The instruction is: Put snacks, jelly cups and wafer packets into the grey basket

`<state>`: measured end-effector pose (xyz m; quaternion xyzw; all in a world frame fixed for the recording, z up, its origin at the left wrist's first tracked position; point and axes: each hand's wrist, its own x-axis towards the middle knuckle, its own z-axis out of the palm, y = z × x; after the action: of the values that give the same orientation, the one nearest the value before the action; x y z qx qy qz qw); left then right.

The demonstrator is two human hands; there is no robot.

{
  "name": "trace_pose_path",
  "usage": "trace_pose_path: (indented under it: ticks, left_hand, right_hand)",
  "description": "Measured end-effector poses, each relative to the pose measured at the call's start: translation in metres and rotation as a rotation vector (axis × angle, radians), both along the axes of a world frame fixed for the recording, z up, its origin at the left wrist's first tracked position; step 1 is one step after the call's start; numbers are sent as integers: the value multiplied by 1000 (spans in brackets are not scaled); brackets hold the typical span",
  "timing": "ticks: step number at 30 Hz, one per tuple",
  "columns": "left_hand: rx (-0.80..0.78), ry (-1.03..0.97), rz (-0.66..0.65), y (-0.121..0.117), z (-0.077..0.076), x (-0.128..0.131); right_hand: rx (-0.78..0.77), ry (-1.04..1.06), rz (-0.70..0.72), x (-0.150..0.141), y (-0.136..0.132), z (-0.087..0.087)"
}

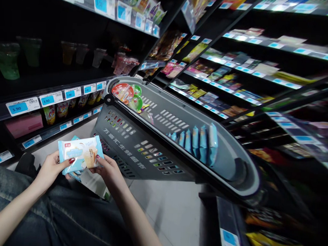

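My left hand [49,167] and my right hand [109,167] hold a light blue and white wafer packet [81,154] between them above my lap, thumbs on its front. More blue packaging peeks out below it, partly hidden by the packet and my fingers. Just beyond my hands stands a grey shopping basket [119,146]. A row of similar blue packets [212,145] stands upright at its right end. Round packs with red [122,92] and green [137,103] rims lie at its far left end.
On the left, a black shelf with price labels [49,98] carries plastic cups [68,53] and snack packs [62,109]. Shelves of packaged goods [242,66] line the right side. Yellow and dark bags [278,244] lie at the lower right. Pale floor tiles [171,206] show below the basket.
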<state>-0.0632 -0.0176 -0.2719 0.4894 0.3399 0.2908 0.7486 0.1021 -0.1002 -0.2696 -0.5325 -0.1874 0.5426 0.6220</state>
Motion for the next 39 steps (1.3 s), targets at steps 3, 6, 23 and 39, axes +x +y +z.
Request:
trace_pose_path:
  ticks: [3,6,23,39]
  left_hand:
    - [-2,0,-7,0,0,0]
    - [-2,2,-11,0,-1,-1]
    - [19,27,-20,1,-4,0]
    - [-204,-25,116,-5,-2,-6]
  right_hand:
    - [-1,0,-2,0,0,0]
    - [-7,2,-3,1,1,0]
    - [-15,-8,-16,0,1,-1]
    - [141,-33,-148,-52,6,-12]
